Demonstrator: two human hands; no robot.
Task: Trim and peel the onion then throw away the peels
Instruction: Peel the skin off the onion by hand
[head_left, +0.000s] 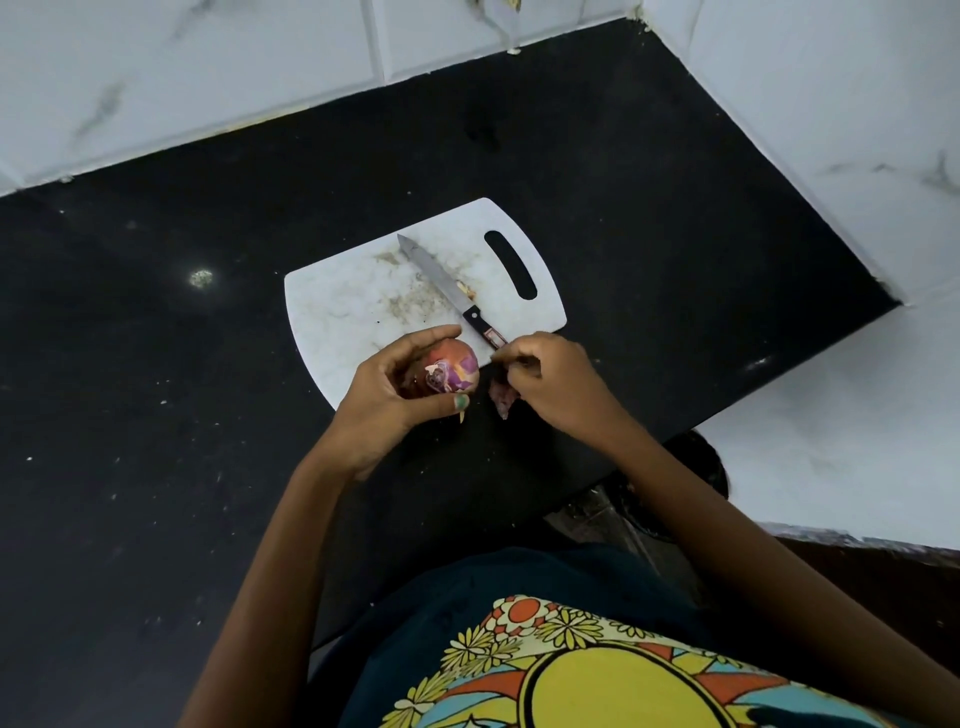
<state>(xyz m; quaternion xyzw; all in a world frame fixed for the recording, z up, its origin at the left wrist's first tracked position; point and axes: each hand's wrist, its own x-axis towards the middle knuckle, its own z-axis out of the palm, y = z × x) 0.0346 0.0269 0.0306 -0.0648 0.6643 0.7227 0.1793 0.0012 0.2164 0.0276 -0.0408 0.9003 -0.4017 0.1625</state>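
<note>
My left hand (395, 395) grips a red onion (452, 370) just above the near edge of the white cutting board (363, 306); its trimmed end faces me and torn purple skin shows. My right hand (545, 382) is just right of the onion with curled fingers pinching a strip of onion peel (501, 397) that hangs below the fingers. A knife (447, 288) with a black handle lies diagonally on the board, tip pointing away, its handle end near my right hand's fingers.
The board sits on a black countertop (156, 364) bounded by white tiled walls behind and to the right. A small scrap lies by the knife blade (466, 288). A dark bin-like object (691, 483) shows below the counter edge on the right.
</note>
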